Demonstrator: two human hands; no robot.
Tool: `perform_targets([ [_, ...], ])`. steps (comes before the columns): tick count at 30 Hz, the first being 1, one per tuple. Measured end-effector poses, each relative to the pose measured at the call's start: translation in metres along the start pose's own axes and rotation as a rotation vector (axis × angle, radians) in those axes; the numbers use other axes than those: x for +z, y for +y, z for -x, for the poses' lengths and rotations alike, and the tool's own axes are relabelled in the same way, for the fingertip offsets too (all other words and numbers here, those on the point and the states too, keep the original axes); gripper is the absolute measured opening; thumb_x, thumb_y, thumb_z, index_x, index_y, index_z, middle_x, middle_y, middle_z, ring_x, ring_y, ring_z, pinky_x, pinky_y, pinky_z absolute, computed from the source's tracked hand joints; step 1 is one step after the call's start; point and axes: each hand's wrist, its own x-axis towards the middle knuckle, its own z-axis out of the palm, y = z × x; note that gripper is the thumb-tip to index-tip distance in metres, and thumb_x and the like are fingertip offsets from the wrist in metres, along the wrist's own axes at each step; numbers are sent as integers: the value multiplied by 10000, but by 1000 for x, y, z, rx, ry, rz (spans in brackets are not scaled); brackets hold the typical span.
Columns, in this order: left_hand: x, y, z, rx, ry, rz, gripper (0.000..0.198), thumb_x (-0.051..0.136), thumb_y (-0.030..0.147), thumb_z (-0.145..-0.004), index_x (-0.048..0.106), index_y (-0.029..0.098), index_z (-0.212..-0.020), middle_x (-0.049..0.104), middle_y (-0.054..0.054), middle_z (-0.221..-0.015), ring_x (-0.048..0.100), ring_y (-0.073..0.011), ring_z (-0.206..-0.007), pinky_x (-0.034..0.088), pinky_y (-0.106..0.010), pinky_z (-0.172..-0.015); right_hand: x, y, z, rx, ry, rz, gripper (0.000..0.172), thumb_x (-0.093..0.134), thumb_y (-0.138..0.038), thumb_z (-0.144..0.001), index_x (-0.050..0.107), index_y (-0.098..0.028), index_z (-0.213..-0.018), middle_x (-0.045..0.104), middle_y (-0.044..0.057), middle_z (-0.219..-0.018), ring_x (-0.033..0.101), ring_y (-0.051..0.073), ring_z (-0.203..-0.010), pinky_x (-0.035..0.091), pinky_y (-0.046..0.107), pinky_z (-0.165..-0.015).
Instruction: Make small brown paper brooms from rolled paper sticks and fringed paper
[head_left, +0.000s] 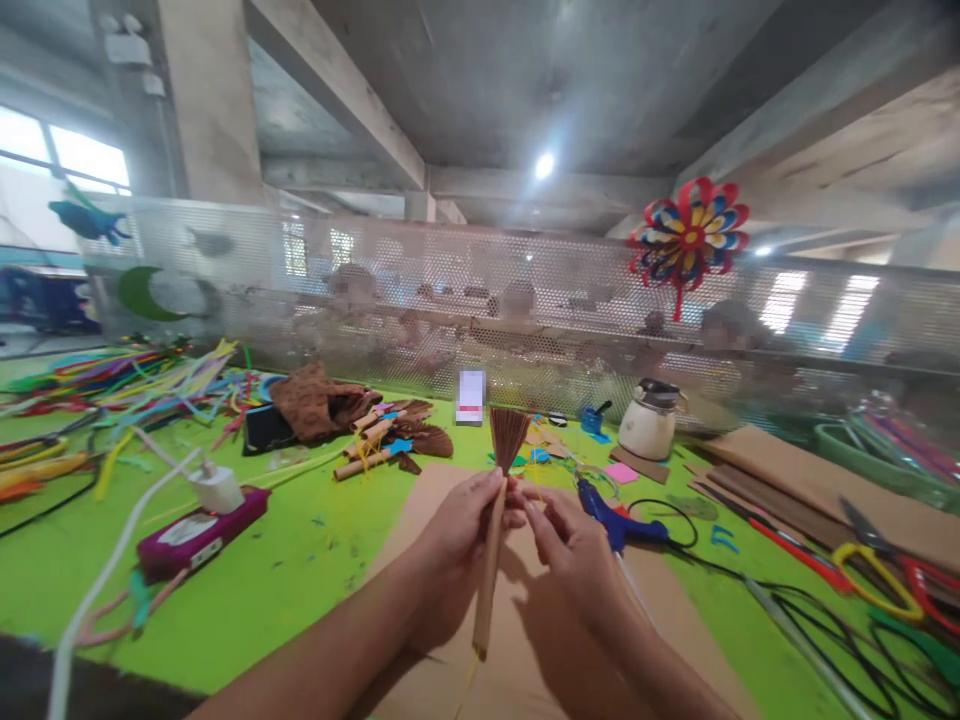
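My left hand (454, 540) is closed around a small handmade broom (496, 520). The broom has a brown paper-roll handle and a fan of dark brown bristles at the top. My right hand (574, 545) pinches at the handle just under the bristles, fingers pressed together. A thin yellow strand hangs from the handle's lower end. Both hands are above a sheet of brown cardboard (442, 690) on the green table (285, 590).
A blue glue gun (611, 515) with black cord lies right of my hands. Finished small brooms (390, 435), colourful strips (135, 385), a purple power strip (199, 530), a white kettle (649, 420), scissors (877, 570) and cardboard sheets (817, 480) surround them. A mesh screen (525, 300) runs behind.
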Motion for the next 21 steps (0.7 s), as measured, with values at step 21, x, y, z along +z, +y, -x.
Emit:
perform_targets([
  [21, 0, 5, -1, -19, 39, 264, 271, 416, 209, -924, 602, 80, -775, 677, -182, -892, 665, -231, -870, 484, -394, -915, 9, 6, 15, 46, -104, 83, 352, 421, -403, -910, 615, -173, -726, 517, 5, -513, 471, 148, -474, 324, 267, -496],
])
